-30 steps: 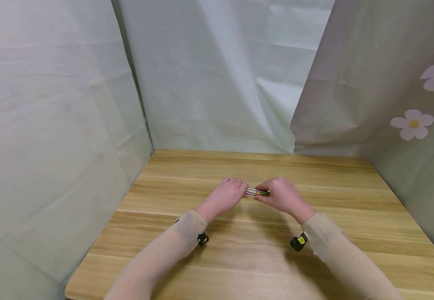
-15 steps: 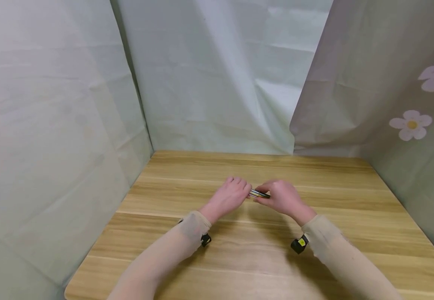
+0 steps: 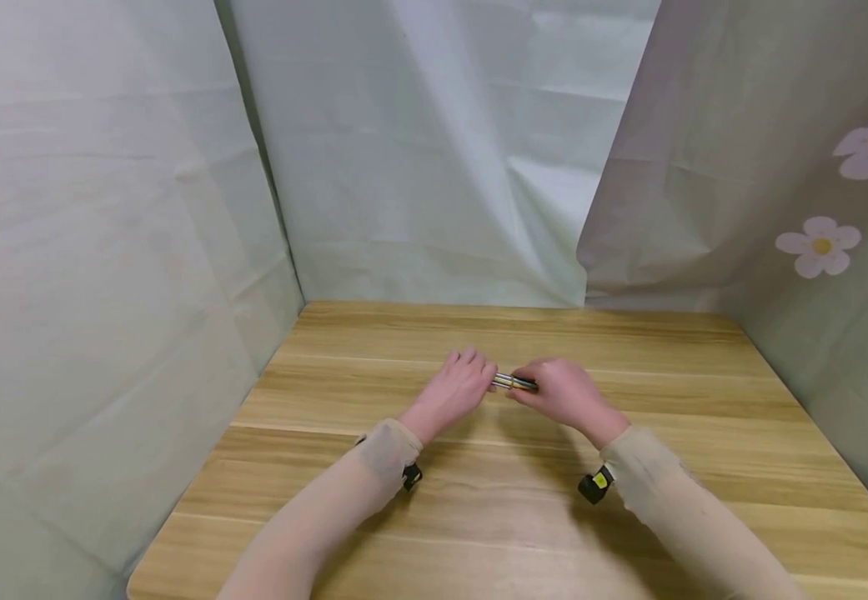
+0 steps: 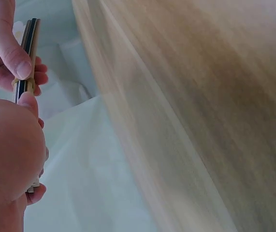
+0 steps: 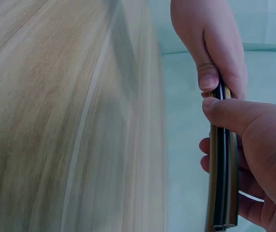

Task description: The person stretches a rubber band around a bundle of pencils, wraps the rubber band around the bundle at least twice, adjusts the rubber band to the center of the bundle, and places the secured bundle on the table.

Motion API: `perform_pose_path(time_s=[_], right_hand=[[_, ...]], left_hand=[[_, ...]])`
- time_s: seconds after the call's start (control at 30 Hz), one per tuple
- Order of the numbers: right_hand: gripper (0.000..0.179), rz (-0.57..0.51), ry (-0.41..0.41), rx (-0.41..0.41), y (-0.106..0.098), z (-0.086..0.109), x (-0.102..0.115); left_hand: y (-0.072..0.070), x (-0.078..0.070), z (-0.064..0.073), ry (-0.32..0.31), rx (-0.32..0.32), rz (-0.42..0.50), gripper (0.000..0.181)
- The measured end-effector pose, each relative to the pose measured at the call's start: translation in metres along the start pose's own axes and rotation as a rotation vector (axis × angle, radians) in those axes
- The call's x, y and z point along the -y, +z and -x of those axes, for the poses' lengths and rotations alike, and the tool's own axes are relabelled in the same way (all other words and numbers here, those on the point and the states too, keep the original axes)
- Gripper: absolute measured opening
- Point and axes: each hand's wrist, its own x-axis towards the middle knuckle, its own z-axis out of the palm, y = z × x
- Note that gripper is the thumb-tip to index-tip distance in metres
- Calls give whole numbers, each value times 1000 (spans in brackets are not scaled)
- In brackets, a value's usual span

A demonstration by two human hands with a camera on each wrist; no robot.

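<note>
Between both hands runs a slim bundle of thin sticks (image 3: 504, 381), dark and gold-striped at the right and silvery toward the left. My left hand (image 3: 454, 389) grips its left end, fingers wrapped round it; pale blunt tips peek out below that hand in the left wrist view. My right hand (image 3: 564, 396) pinches the bundle with the thumb along its side. A tan band (image 4: 31, 83) circles the sticks at the right thumb. Seen from the right wrist, the black and gold end of the bundle (image 5: 223, 169) extends past the right palm. The hands are close together, above the table.
A wood-grain table (image 3: 524, 533) spreads beneath both arms. Pale cloth curtains (image 3: 418, 167) enclose it at the back and sides, with printed flowers on the right one. A small black camera (image 3: 594, 485) hangs at the right wrist.
My left hand shifts slightly right toward the right hand, then back left, baring more of the bundle. The right hand stays almost in place, still pinching the sticks.
</note>
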Motion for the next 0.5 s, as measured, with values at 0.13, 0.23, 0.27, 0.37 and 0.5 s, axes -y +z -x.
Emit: perform_pose_path(time_s=[0.13,0.23,0.27,0.37,0.5], right_hand=[[20,-7,-18,-15,2,-3,2],[21,-10,-25,-23,3,-4,2],[21,-11,-23,-29,2,-4,2],[20,-5,-11,-42,0,-4,2],[19,2,-13,-34,-1,-6,4]], left_hand=[[1,1,0,-6,16,8,28],[2,2,0,-11,17,7,28],[2,3,0,-14,13,9,28],[1,4,0,-17,-2,15,28],[-1,4,0,-10,-17,8,28]])
